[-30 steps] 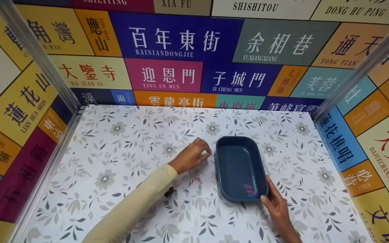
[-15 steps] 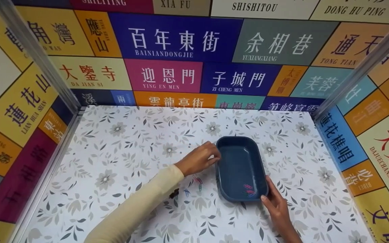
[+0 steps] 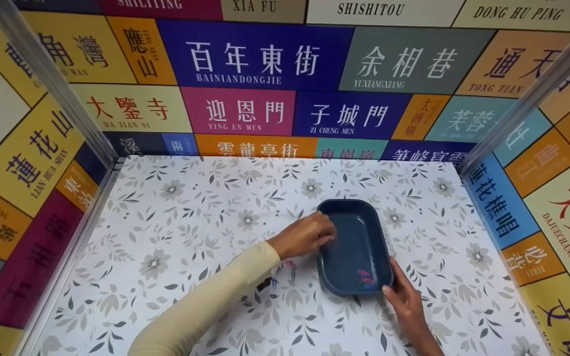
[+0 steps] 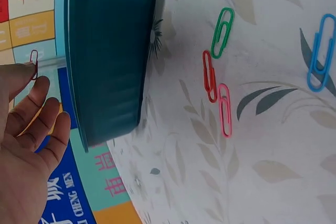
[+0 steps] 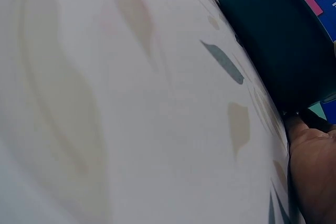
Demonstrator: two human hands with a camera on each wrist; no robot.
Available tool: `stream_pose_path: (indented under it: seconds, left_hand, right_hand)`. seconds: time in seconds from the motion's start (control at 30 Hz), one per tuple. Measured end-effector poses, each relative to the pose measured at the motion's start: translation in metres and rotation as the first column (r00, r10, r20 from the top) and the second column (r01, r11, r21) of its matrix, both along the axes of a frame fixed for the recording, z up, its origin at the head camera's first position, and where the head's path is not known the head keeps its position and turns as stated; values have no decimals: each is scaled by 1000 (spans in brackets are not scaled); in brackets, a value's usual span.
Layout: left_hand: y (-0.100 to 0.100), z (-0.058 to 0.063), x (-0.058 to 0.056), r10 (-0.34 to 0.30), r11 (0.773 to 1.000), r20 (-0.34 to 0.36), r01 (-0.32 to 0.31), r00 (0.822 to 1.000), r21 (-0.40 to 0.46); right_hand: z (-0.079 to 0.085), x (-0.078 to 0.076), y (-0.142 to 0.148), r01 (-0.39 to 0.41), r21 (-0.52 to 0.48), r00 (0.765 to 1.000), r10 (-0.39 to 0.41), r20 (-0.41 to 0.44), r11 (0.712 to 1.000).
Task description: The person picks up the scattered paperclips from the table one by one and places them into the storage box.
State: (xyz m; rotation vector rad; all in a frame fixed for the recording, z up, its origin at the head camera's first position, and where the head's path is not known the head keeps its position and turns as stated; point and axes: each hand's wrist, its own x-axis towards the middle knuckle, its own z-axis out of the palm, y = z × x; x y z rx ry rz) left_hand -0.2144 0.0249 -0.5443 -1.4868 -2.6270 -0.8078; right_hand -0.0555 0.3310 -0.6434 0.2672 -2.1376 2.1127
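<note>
My left hand [image 3: 307,233] hangs over the left rim of a dark blue rectangular container [image 3: 352,247]. Between thumb and index finger it pinches a small red paper clip [image 4: 34,62], plain in the left wrist view; the other fingers are loosely bent. Inside the container, several pink, red and blue paper clips [image 3: 365,280] lie near its front right corner. My right hand [image 3: 406,306] grips that corner, thumb at the rim and fingers along the outer wall. Left of the container, green [image 4: 222,32], red [image 4: 209,77], pink [image 4: 225,111] and blue [image 4: 322,53] paper clips lie on the table.
A small black object [image 3: 263,284] shows beside the left sleeve [image 3: 215,296], which partly covers it. The white table [image 3: 206,198] has a leaf and flower pattern. Colourful printed panels [image 3: 255,54] stand along its back and sides.
My left hand has moved right, from beside the container to over its left rim. The right hand and the container have stayed put.
</note>
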Motion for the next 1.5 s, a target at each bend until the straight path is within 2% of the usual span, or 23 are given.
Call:
stream_pose_path:
  seconds: [0.17,0.43,0.6,0.87,1.1,1.5]
  left_hand:
    - [12,2,2,-35,999,-13,35,999,-30]
    - [35,3,7,-110,990,-78,102,991,-98]
    - [44,2,9,-147,981,-76,136,986,-138]
    - [53,-5,11,-178,974,-73,165,981,-156]
    - [63,-12,12,-198,969,-83,182,977,-168]
    - [82,-20,11,-215,948,-69,192,974,-253]
  right_hand:
    - [2,0,2,3,5,1000,-3,15,1000]
    - [0,1,2,-12,-10,1000,12,-12,1000]
    - [1,1,0,-12,-6,1000,12,-23,1000]
    - [1,-1,-2,-23,2,998,23,-52,1000]
    - [0,0,-1,-3,27,1000,4,-31,1000]
    - [-3,0,0,-9,7,999,9,-51,1000]
